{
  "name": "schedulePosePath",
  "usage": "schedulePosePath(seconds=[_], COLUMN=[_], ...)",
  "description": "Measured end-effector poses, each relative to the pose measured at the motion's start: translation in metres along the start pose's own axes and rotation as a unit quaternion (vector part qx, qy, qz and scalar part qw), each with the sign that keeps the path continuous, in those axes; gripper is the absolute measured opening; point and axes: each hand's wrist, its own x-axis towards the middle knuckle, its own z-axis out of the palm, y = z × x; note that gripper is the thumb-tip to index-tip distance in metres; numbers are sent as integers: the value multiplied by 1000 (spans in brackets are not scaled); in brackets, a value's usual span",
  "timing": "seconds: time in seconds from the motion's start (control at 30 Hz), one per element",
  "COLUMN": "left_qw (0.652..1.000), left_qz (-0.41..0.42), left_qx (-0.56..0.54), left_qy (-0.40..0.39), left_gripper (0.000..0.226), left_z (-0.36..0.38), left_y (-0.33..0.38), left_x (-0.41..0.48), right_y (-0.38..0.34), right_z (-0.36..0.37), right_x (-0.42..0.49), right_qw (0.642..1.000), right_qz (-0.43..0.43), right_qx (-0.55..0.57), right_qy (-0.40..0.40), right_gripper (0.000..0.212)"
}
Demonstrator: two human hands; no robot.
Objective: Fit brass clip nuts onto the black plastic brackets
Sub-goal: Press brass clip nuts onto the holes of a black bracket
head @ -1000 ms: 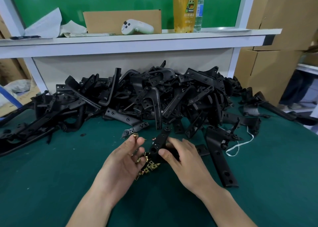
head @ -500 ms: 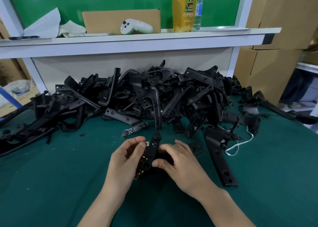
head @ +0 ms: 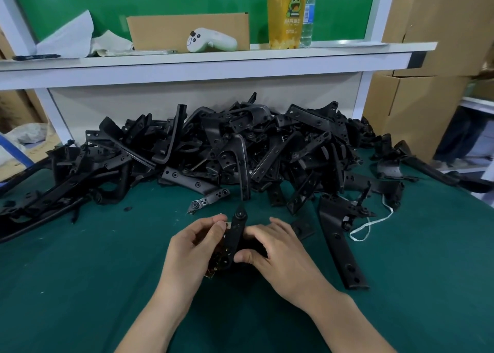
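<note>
Clip nut (head: pixel 228 225) at bracket (head: pixel 236 232)
Left hand (head: pixel 192 248) pinches the nut, right hand (head: pixel 283 259) grips the bracket; far cup (head: pixel 284 18) holds yellow drink.

Pile on table, shelf behind.
Bracket pile (head: pixel 227 152) lies on the table (head: pixel 80 286), before the shelf (head: pixel 213 61); on the shelf, cup (head: pixel 284 13) right of controller (head: pixel 211 41).

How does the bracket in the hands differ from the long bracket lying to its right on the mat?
The held bracket is raised, tip pointing away, gripped by the left hand and right hand; the long bracket lies flat on the green mat, untouched. Brass clip nuts show against the held bracket; the long bracket shows only bare holes. Both are black plastic with round holes.
</note>
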Motion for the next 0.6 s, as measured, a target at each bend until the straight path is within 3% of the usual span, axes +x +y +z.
schedulePosePath(seconds=[0.2,0.37,0.5,0.6], left_qw=[1000,999,991,993], left_qz=[-4,-27,-70,-64], left_qx=[2,-37,-106,-90], left_qy=[-5,7,35,33], left_gripper=[16,14,11,11], left_z=[3,5,10,11], left_y=[-1,-3,-8,-7], left_x=[-1,1,1,2], right_y=[-3,-5,-6,-6], right_z=[3,7,11,10], right_x=[0,3,4,6], right_qw=[999,1000,999,998], right_qz=[-7,0,5,16], right_qx=[-25,-28,-50,-58], right_qy=[-34,-11,-5,-2], right_gripper=[55,25,21,19])
